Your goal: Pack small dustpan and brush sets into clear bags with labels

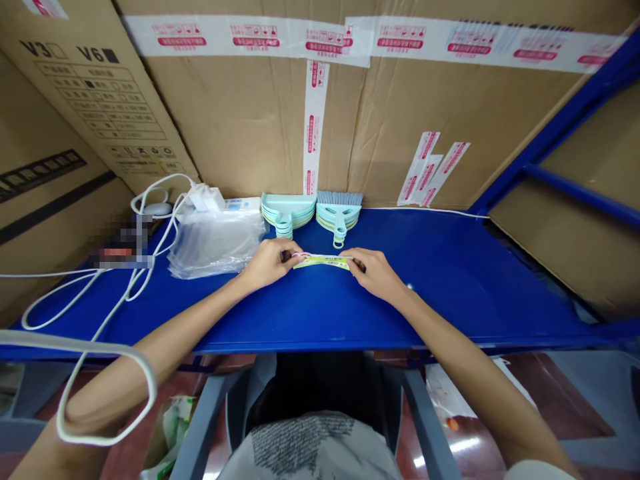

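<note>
My left hand (269, 263) and my right hand (376, 272) pinch opposite ends of a narrow yellow-green and white printed strip (325, 261). The strip is held slightly bowed above the table; its print is too small to read, and my fingers cover both ends. Just beyond it stands a stack of mint-green dustpans (290, 207), handles towards me. To their right is a stack of small mint brush heads (339, 213) with grey bristles. Clear plastic bags (215, 243) lie in a pile left of my left hand.
The blue table (450, 287) is backed by a taped cardboard wall (240, 113). A white cable (103, 327) loops over the left side and hangs above my left forearm. A white adapter (206, 197) sits behind the bags. A blue metal frame (550, 100) rises at right.
</note>
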The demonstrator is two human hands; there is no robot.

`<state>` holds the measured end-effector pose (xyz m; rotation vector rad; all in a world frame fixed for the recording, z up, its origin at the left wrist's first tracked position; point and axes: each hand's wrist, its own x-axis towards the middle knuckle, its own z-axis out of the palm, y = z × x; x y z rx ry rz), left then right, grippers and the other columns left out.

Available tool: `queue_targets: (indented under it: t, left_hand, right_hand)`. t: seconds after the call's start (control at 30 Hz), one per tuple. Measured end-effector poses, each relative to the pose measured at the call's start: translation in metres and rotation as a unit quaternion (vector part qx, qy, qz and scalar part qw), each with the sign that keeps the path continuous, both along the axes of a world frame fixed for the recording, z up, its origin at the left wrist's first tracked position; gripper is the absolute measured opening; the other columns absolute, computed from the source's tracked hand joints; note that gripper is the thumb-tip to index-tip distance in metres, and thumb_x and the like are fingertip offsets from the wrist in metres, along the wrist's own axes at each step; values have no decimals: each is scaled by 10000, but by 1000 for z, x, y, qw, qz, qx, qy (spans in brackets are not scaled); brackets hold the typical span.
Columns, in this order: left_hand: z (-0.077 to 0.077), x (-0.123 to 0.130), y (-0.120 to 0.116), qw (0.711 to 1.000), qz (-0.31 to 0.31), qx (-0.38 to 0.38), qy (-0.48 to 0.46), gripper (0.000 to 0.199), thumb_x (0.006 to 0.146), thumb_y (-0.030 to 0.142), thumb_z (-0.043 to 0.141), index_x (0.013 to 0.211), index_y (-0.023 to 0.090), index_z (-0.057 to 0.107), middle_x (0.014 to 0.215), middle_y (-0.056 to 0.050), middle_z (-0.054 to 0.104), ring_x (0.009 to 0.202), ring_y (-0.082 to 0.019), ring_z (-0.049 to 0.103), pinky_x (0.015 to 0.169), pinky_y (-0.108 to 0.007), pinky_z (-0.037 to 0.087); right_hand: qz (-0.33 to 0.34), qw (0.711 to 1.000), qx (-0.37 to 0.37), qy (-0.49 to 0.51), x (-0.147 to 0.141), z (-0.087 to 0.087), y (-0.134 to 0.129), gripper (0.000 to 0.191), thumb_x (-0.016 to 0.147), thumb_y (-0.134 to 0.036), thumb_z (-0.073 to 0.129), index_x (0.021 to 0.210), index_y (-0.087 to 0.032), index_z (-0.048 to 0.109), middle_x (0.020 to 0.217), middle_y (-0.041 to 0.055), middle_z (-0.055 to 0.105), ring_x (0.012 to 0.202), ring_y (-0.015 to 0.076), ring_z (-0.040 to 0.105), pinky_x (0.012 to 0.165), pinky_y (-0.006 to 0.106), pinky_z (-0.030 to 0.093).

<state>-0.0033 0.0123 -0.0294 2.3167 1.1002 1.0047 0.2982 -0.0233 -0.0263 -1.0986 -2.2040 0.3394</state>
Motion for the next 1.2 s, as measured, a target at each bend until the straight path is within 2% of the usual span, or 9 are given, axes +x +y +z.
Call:
queue_targets:
  t: [0.17, 0.33, 0.47, 0.57, 0.63, 0.93, 1.0, 1.1, 1.2]
  left_hand:
    - [2, 1, -1, 991, -23, -113, -66, 336, 938, 483, 759, 965, 149, 783, 853, -89, 816, 598, -164, 675, 551, -274, 522]
    - [1, 0, 1, 965, -69, -216, -132, 400, 939, 500, 779, 1027, 111, 742, 765, -92, 784, 514, -151, 649, 491, -280, 541]
    - [6, 1, -4, 998, -12, -3, -67, 363, 1010, 439, 715, 1229, 151, 719, 1082, -135, 812, 864, -240, 762, 755, -407, 655]
    - [14, 4, -13, 976, -47, 212, 35, 465, 990, 425, 763, 1380, 196, 656, 1425, -168, 706, 1356, -359, 614, 1122, -598, 533]
    - [18, 6, -19, 952, -96, 271, 107, 429, 992, 405, 761, 1354, 201, 657, 1519, -174, 653, 1477, -405, 508, 1179, -648, 457]
    - [13, 10, -19, 951, -137, 253, 115, 132, 1059, 265, 652, 1054, 212, 773, 1235, -111, 804, 1135, -288, 693, 1048, -520, 498]
    - [12, 10, -17, 956, -138, 243, 89, 124, 1051, 273, 679, 1010, 220, 783, 1185, -98, 813, 1114, -279, 694, 1020, -506, 507]
    - [11, 10, -17, 959, -139, 234, 74, 115, 1035, 244, 691, 986, 222, 792, 1132, -94, 809, 1098, -278, 699, 1005, -499, 521]
    - [11, 11, -18, 963, -144, 221, 56, 104, 1002, 194, 706, 958, 207, 799, 1102, -98, 800, 1057, -273, 711, 981, -484, 540]
  right_hand:
    - [-11, 993, -96, 75, 0, 1, 0, 249, 1022, -280, 573, 1098, -161, 778, 789, 46, 750, 612, 156, 637, 625, 284, 490]
    - [23, 923, -288, 253, 5, 5, 1, 398, 925, -495, 782, 1116, -146, 784, 683, 30, 739, 486, 149, 635, 493, 278, 514]
    - [28, 896, -326, 301, 5, 8, 1, 462, 854, -525, 865, 1083, -128, 803, 638, 34, 741, 451, 155, 642, 468, 285, 541]
    - [23, 891, -331, 310, 2, 10, -2, 465, 834, -514, 886, 1069, -120, 809, 627, 36, 744, 443, 154, 649, 470, 282, 550]
    - [27, 887, -343, 308, -1, 11, -4, 473, 833, -514, 889, 1074, -115, 808, 619, 34, 743, 440, 152, 650, 471, 277, 551]
    - [63, 886, -377, 264, -1, 10, -8, 488, 882, -541, 839, 1118, -119, 775, 648, 31, 740, 476, 163, 671, 502, 290, 559]
    - [57, 915, -330, 224, -1, 8, -9, 450, 951, -523, 753, 1187, -140, 735, 708, 31, 750, 519, 174, 684, 530, 314, 578]
    - [6, 989, -109, 98, -5, 13, -15, 278, 1017, -367, 636, 1234, -197, 677, 1011, 92, 791, 810, 225, 755, 743, 394, 628]
    - [9, 989, 113, -97, -16, 28, -22, 180, 994, -285, 665, 1154, -206, 687, 1320, 156, 732, 1149, 319, 708, 974, 497, 557]
